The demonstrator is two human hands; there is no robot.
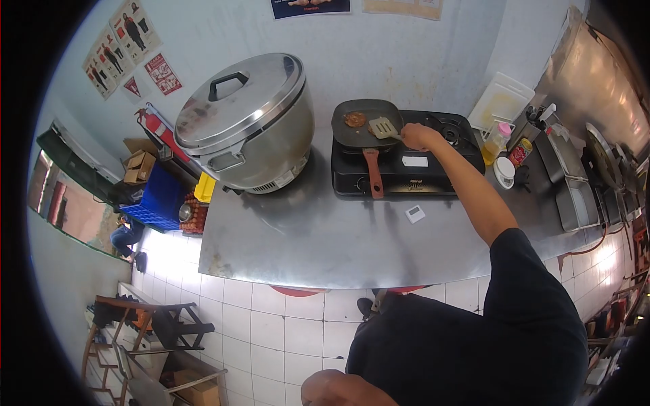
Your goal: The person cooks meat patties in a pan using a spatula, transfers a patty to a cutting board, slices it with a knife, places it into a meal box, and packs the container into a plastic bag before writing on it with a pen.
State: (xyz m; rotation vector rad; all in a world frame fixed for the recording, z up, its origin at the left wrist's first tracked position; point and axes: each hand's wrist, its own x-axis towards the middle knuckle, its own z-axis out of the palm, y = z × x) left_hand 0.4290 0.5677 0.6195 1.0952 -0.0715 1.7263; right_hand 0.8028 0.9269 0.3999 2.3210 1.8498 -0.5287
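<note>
From my end I see the right hand point(417, 137) closed around the handle of a slotted spatula point(383, 128), its arm reaching forward over the counter point(305, 240). The left hand is out of my sight, so I cannot tell what it does. Just left of the right hand, the spatula's blade sits over the square pan point(351, 139); I cannot make out whether it touches the bottom. A brown piece of food point(354, 120) lies in the pan, farther left of the hand and just beside the blade, apart from it. The pan rests on the stove point(433, 181), its brown handle point(373, 174) pointing back toward my wearer. Right of the hand I have a bare burner point(449, 134); nearer than the hand, a small white device point(415, 214); well to its left, a large lidded cooker point(279, 145).
</note>
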